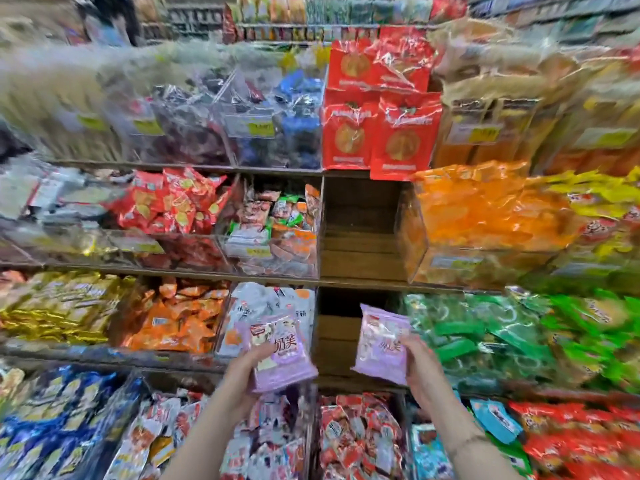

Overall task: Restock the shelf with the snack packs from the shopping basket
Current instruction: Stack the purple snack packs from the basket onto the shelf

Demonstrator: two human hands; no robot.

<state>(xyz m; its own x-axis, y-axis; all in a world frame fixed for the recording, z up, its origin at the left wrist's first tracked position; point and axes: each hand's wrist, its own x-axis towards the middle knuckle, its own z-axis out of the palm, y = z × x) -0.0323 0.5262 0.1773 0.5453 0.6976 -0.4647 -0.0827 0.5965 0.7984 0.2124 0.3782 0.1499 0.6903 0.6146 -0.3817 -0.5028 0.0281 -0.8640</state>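
Note:
I hold two lilac snack packs in front of a stocked snack shelf. My left hand (247,370) grips the left lilac pack (278,355) from its lower left edge. Over to the right, my right hand (420,363) has the right lilac pack (381,344) by its right side, held upright and level with an empty wooden bay (337,336) in the third shelf row. A second empty wooden bay (360,230) sits directly above it. The shopping basket is out of view.
Clear plastic bins of snacks flank the empty bays: white packs (270,303) on the left, green packs (485,334) on the right, orange packs (478,216) above right. Red bags (377,133) stand on the row above. Lower bins hold red and blue packs.

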